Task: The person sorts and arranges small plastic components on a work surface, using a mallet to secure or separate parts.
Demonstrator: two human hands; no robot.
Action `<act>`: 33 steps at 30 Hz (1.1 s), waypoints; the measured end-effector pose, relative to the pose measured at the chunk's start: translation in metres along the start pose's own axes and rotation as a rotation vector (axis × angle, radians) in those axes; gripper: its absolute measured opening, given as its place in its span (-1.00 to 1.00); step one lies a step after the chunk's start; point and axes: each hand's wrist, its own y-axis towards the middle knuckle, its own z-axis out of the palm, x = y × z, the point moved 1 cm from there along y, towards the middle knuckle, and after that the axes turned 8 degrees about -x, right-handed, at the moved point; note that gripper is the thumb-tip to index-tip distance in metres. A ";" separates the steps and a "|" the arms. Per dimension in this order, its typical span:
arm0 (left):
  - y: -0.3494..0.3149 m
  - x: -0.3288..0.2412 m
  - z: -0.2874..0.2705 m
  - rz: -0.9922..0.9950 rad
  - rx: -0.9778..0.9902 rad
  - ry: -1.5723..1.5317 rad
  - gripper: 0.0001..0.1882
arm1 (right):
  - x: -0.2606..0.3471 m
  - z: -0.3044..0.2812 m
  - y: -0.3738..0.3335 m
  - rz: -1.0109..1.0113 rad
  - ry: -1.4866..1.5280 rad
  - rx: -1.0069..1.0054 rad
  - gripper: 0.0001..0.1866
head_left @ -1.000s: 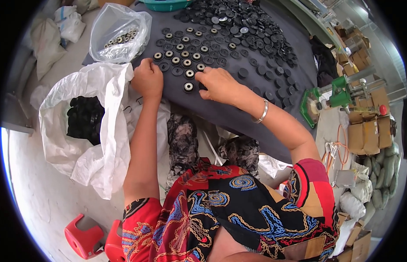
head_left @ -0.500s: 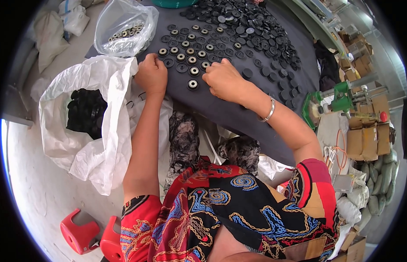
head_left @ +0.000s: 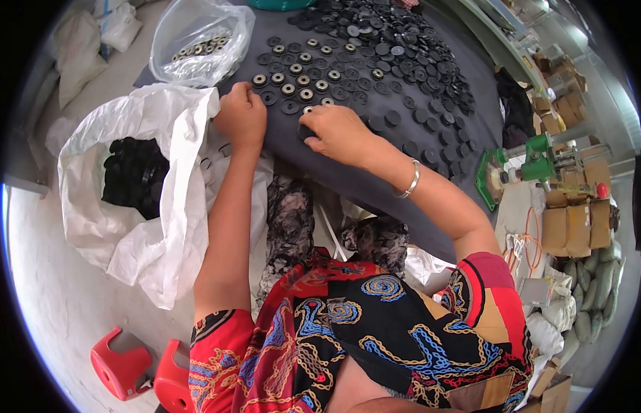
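My left hand [head_left: 242,115] is curled closed at the table edge, beside the rim of a white woven sack [head_left: 186,144]; whatever its fingers hold is hidden. Black discs fill the sack's mouth. My right hand [head_left: 340,135] reaches over the near part of the table, with its fingertips closed on a black wheel [head_left: 303,131] that they mostly cover. Just beyond lie several black wheels with shiny metal bearings in their centres, such as one bearing wheel [head_left: 305,94]. Among them are black wheels without bearings [head_left: 290,107].
A clear plastic bag [head_left: 227,41] with metal bearings stands at the far left. Many black discs [head_left: 410,51] are heaped at the back of the dark-covered table [head_left: 375,182]. A green hand press [head_left: 534,162] is on the right. Red stools [head_left: 119,365] stand on the floor at lower left.
My right hand has moved left and slightly nearer, from beside a bearing wheel onto the nearest one. My left hand stays almost where it was, still closed.
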 end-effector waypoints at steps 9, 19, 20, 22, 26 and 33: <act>-0.001 0.003 0.000 0.036 0.011 -0.006 -0.90 | 0.007 -0.001 -0.002 0.062 -0.059 0.102 -0.80; 0.001 0.002 -0.001 0.018 0.021 0.008 -0.90 | -0.018 -0.027 -0.020 0.162 -0.031 -0.054 -0.72; 0.001 0.001 -0.002 0.017 0.018 0.012 -0.90 | -0.021 -0.031 -0.014 0.190 -0.010 -0.090 -0.75; 0.001 0.001 0.001 0.008 0.009 0.021 -0.90 | -0.030 -0.028 0.000 0.236 -0.069 -0.062 -0.77; -0.001 0.005 0.001 0.008 0.012 0.019 -0.91 | -0.059 -0.015 0.019 0.266 -0.200 -0.056 -0.80; 0.000 0.002 0.000 0.008 -0.004 -0.012 -0.92 | -0.077 -0.004 0.036 0.337 -0.216 0.126 -0.81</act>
